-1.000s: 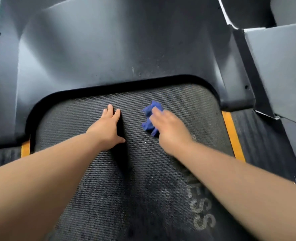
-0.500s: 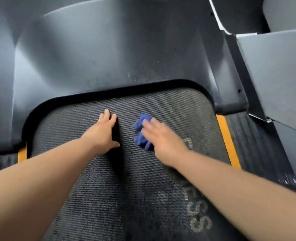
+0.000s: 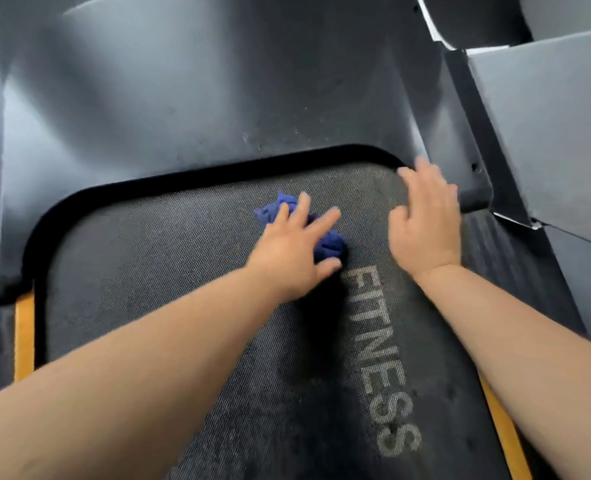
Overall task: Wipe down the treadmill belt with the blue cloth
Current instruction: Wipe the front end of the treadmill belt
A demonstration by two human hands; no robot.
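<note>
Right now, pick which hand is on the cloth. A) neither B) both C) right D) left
D: the left hand presses on the cloth, while the right hand is apart from it, near the belt's far right corner.

A gym or a home exercise corner is suggested: a treadmill belt (image 3: 148, 271) printed with the word FITNESS (image 3: 377, 351) is seen, framed by a grey cover (image 3: 218, 98) and orange strips (image 3: 24, 341).
</note>
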